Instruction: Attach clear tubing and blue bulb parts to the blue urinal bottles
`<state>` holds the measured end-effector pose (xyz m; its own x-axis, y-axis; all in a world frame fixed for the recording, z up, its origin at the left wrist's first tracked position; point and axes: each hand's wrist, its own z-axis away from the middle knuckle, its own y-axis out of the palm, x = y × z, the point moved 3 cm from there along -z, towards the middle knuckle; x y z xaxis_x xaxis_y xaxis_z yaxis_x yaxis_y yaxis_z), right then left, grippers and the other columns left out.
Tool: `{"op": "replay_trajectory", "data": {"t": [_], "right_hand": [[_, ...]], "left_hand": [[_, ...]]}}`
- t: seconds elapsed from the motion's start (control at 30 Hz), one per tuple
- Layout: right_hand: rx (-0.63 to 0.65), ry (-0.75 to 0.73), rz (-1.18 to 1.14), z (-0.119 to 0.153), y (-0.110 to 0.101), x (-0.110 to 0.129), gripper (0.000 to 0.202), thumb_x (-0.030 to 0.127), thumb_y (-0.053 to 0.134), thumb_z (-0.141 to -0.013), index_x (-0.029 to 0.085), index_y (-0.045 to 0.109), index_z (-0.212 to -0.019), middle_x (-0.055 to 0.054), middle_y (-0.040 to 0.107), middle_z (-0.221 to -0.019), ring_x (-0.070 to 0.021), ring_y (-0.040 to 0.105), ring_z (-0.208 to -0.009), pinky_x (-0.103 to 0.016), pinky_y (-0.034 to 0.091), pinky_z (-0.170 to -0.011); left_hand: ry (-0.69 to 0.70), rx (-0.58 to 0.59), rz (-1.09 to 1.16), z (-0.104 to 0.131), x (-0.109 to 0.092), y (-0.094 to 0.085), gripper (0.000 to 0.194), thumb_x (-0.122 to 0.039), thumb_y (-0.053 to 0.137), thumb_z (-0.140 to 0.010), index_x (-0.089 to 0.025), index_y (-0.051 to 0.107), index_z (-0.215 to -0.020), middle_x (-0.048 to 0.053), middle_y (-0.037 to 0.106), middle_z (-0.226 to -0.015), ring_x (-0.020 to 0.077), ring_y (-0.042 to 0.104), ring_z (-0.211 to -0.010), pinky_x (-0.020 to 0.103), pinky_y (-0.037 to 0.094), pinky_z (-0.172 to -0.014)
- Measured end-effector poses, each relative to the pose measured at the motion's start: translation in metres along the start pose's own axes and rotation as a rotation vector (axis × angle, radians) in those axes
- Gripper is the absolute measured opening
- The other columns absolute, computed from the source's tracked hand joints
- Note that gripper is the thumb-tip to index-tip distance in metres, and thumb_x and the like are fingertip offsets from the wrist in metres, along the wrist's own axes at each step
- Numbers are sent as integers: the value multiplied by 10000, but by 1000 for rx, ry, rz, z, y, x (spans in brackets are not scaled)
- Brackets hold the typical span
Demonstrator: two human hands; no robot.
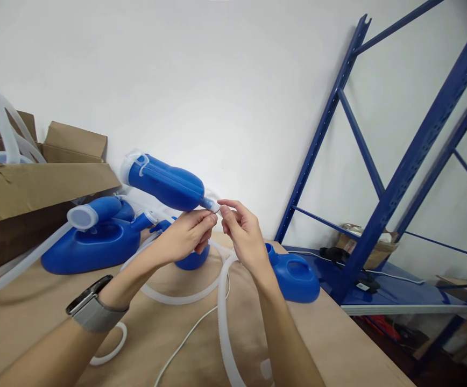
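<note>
Box [43, 191] holding tubes [3, 121] stands leftmost, then a capped bottle [88, 250] on the worktop [330, 349]. Next, a raised bottle [169, 184] tilts toward both hands: left hand [189, 234] pinched shut by the neck fitting [214, 207], right hand [243, 231] apparently gripping it. That joint looks begun, unfinished. Rightmost, an open bottle [298, 279] shows a bare neck.

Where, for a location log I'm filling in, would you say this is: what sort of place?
Probably a storeroom or small workshop: blue metal shelving stands beside the table, an open cardboard box holds pale tubing, and several blue plastic bottles lie about.
</note>
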<state>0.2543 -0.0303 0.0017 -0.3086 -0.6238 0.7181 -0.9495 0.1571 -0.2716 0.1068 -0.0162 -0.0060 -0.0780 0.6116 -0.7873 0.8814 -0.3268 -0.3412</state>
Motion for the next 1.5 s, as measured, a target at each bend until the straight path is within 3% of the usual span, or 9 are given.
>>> {"op": "replay_trajectory", "data": {"t": [0.27,0.47,0.83,1.07,1.33,1.5], "right_hand": [[-5,-54,93,-4,-4,-8,398,545,555,-976,191,730,-1034,36,523,-650,-130,479,-623,-259,370,-607],[27,-102,209,-2,-3,-6,394,496,557,-991,227,733,-1220,17,572,-704,-152,507,-660,-264,386,-651],[116,-175,278,1,-7,1,399,420,474,-1044,272,650,-1370,28,548,-708,-133,495,-647,-259,403,-678],[107,-240,267,0,-10,-1,398,388,446,-1052,246,667,-1352,25,533,-699,-138,509,-655,-269,435,-693],[37,-330,254,0,-6,-3,383,348,450,-1057,254,651,-1369,-9,650,-819,-147,596,-709,-287,510,-732],[-38,-495,411,6,-3,2,401,195,409,-1054,256,630,-1382,-53,688,-966,-171,650,-835,-315,532,-807]], "left_hand": [[-145,-136,415,-9,10,4,327,-313,460,-910,-220,377,-608,-93,312,-457,74,386,-343,214,301,-410],[-193,-261,559,-10,10,6,301,-266,452,-891,-216,379,-603,-97,313,-444,69,396,-332,192,313,-388],[-151,-146,522,-8,12,-3,385,-285,425,-977,-207,394,-601,-88,325,-447,78,413,-321,195,307,-391],[-92,-54,453,-6,9,-2,394,-333,418,-1001,-205,378,-630,-80,342,-535,82,461,-384,217,345,-450],[36,-170,217,-3,-1,5,344,-293,367,-964,-231,336,-627,-77,322,-536,101,460,-391,258,369,-473],[56,-183,109,1,-6,2,314,-262,379,-936,-240,333,-625,-65,353,-489,118,455,-426,265,390,-507]]}}
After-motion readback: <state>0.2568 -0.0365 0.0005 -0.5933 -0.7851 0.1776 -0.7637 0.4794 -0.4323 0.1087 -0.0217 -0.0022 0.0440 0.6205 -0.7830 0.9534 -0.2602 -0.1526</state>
